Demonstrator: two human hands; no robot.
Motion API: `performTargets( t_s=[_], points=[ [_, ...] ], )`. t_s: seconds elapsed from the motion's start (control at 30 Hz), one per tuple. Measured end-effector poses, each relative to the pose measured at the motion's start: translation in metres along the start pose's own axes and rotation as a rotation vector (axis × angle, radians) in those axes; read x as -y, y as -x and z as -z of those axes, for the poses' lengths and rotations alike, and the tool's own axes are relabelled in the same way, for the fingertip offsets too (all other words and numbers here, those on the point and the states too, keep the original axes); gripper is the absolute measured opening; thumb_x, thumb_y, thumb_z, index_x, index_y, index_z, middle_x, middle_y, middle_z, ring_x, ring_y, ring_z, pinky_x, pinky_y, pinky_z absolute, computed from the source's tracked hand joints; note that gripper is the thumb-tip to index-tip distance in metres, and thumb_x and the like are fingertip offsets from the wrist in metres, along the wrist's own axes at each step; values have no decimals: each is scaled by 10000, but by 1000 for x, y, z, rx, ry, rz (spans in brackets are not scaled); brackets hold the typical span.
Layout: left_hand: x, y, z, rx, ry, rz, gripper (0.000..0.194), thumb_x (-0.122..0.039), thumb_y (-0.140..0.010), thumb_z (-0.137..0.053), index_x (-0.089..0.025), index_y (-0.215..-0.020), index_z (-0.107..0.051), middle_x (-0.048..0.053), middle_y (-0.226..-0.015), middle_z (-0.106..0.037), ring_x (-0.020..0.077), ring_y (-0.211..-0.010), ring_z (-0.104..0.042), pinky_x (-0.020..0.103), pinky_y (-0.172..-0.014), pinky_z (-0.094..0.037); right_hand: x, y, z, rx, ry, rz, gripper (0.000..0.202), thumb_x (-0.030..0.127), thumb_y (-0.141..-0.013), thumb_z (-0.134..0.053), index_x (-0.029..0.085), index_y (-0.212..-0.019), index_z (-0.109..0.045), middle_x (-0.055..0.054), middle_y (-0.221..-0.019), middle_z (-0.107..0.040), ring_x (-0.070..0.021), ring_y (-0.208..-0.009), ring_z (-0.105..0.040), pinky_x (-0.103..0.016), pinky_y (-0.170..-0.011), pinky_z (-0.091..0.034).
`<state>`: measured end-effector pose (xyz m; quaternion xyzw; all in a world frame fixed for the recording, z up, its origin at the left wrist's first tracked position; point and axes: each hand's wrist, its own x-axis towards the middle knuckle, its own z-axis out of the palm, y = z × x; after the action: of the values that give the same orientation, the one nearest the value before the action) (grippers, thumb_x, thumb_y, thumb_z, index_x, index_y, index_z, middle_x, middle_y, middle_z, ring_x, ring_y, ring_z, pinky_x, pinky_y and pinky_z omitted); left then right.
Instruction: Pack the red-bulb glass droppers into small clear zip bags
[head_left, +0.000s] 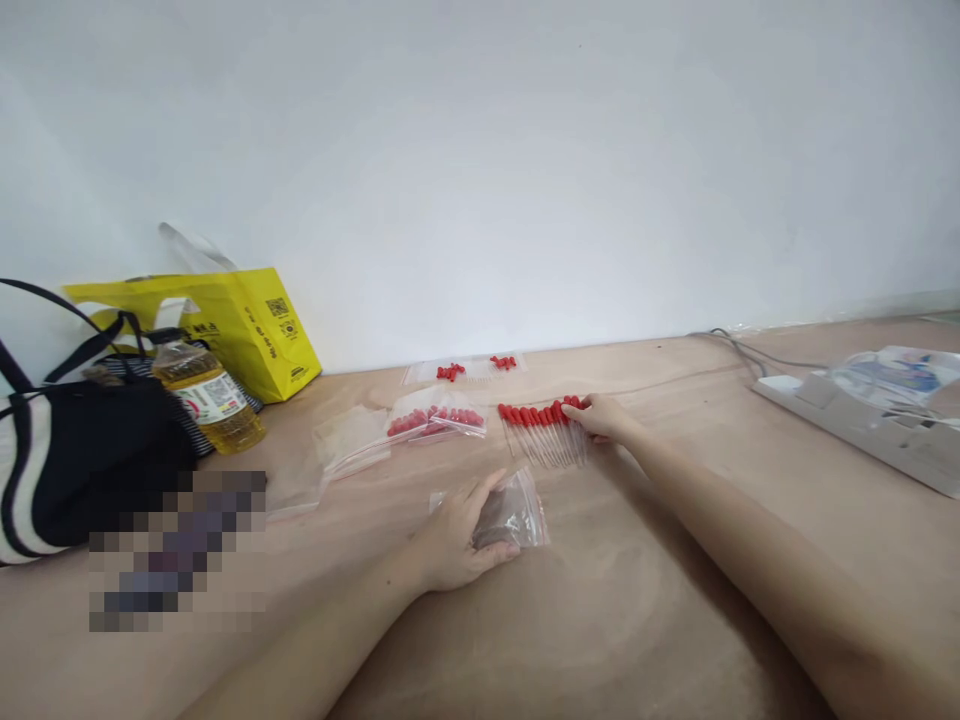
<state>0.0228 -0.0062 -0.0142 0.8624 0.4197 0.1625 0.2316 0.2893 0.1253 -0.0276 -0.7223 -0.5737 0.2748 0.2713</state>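
Observation:
My left hand [461,535] is curled round a clear zip bag [525,510], thumb on the near side and fingers on the far side. Ahead of it lies a row of thin clear sticks with red ends [532,415], side by side on the table. My right hand [602,418] pinches the red end at the right of that row. Its other fingers are bent beneath and partly hidden. Left of the row are clear zip bags with red-ended pieces inside [435,420]. Flat clear bags [352,440] overlap beside them.
Two small red clusters [451,372] lie on clear plastic near the wall. At left stand a yellow shopping bag [255,320], an oil bottle [214,395] and a black bag [97,460]; a blurred-out object lies in front. A white box [862,430] with cables sits at right.

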Motion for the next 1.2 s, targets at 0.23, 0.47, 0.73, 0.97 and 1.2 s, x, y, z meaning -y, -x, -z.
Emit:
performTargets(
  t_s=[0.23,0.47,0.73,0.97,1.2],
  points=[
    [1,0,-1,-7,-8,-18,741,-351,-731,-603,-233,-1331,-185,82,-1266,-426,261,-1136,-411,415,-939,-339,-4,-10,-6,-146,-57,35,403,439,-640,-617,135,-905,-621,-88,-750,-648,-168,-642,-594,-238,-568,-424],
    [-1,0,1,7,-6,-42,734,-347,-737,-600,-256,-1331,-178,77,-1246,-437,254,-1124,-421,406,-928,-352,-4,-19,-11,-237,-253,-49,192,342,-580,-651,163,-638,-618,-45,-615,-609,-161,-612,-560,-236,-534,-395],
    [-1,0,1,11,-4,-17,733,-358,-735,-599,-255,-1331,-184,88,-1242,-441,265,-1121,-423,427,-923,-351,7,-14,-4,-232,-661,-91,166,285,-635,-584,164,-555,-503,14,-441,-486,-71,-368,-387,-194,-342,-282],
    [-1,-1,0,-5,8,-30,740,-342,-729,-606,-245,-1333,-189,84,-1257,-437,265,-1136,-414,418,-936,-344,11,16,23,-302,-975,47,152,303,-668,-566,189,-718,-479,48,-533,-522,-52,-426,-446,-160,-410,-369],
    [-1,0,1,6,5,-13,744,-348,-728,-607,-248,-1330,-183,86,-1273,-423,266,-1152,-400,428,-946,-334,6,87,-3,-132,-1128,164,325,431,-592,-669,178,-710,-502,41,-538,-535,-64,-441,-466,-188,-426,-386]
  ],
)
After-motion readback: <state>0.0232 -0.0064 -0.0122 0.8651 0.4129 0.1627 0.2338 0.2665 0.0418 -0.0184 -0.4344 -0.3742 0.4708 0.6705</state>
